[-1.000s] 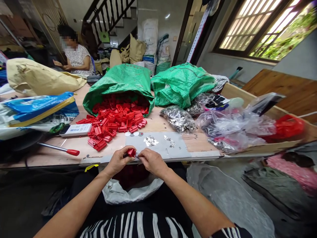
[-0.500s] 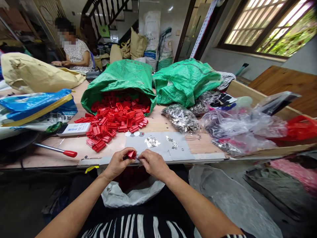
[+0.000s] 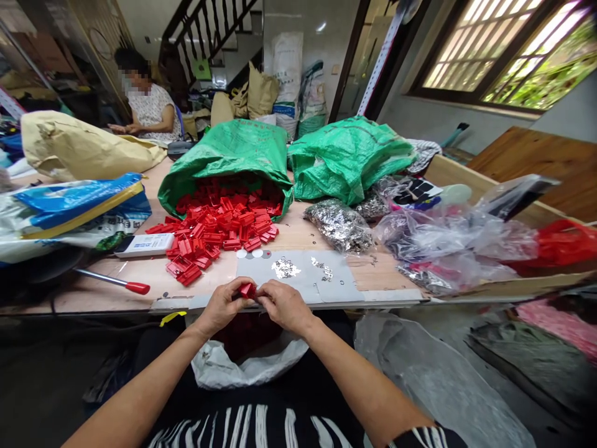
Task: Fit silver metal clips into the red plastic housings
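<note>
My left hand [image 3: 226, 306] is closed around a small red plastic piece [image 3: 247, 290], held just above the table's front edge. My right hand [image 3: 282, 305] pinches at the right end of that piece, fingertips touching or nearly touching it; whatever lies between them is hidden. Beyond the hands, a grey mat [image 3: 305, 283] carries a small pile of shiny metal parts [image 3: 286, 267] and a looser scatter of metal parts [image 3: 323, 269]. Many like red pieces [image 3: 219, 227] spill from a green woven sack [image 3: 233, 146] on the left. Below the hands, a white sack [image 3: 247, 367] lies open at my lap.
Another green sack [image 3: 349, 155] and a clear bag of metal parts [image 3: 340, 227] lie behind the mat. At right stands a wooden tray [image 3: 459, 177] with plastic bags. A red-tipped lever [image 3: 137, 288] juts in from the left. Across the table sits another person [image 3: 152, 109].
My right hand has moved slightly left, closer to the red piece. The thin metal bit seen between them earlier is now covered by the fingers. The view has shifted a little.
</note>
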### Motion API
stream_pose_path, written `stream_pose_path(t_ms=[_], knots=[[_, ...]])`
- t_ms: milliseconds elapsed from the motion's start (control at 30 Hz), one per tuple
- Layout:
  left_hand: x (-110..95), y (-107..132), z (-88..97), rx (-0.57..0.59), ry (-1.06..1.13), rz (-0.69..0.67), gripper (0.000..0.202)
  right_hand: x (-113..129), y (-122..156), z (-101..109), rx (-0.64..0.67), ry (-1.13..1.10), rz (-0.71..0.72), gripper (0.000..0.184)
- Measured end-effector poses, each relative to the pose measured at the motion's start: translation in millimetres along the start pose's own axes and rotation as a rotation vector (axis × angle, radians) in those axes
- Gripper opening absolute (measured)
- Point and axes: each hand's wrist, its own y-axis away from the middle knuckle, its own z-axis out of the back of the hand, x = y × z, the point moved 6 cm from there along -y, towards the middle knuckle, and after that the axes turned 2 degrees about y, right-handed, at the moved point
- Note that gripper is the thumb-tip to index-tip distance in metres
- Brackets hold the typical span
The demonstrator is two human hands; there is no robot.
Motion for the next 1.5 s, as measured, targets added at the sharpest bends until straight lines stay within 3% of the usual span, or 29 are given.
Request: stream_pose_path(t_ms=[633,967,1167,1367,1500], knots=[[-0.8,1.5,0.3,0.001,-0.029,-0.008,0.028,-1.9,4.2,2.3,0.022,0.048,-0.011,0.015],[2.2,1.9,-0.7,0.0,-0.035,-0.009,0.028,5.1,2.8,0.5,0.026,0.164,-0.13,0.013],[-2.5,6.1,0.1,-0.048,0.036,-0.032,0.028,0.4,7.2,2.1,-0.003,0.001,-0.107,0.013],[-12.1,18.9,-3.5,-0.11,0.104,-0.077,0.026,3.4,25.2,10.9,-0.106,-0.219,0.011,0.017],[-23.5,25.9,-2.7,-0.16,0.184,-0.107,0.025,3.2,36.0,11.7,-0.049,-0.28,-0.049,0.014]])
